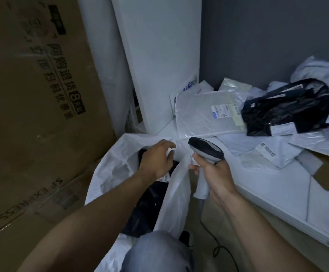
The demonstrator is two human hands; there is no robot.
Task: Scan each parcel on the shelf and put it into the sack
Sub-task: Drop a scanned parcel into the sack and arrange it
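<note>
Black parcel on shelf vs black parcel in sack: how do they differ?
The black parcel on the shelf lies exposed atop pale parcels. The black parcel in the sack sits inside the white sack, partly hidden by the left hand. The shelf one looks bulkier and crumpled, the sack one flatter. Both are dark, glossy and white-labelled.
</note>
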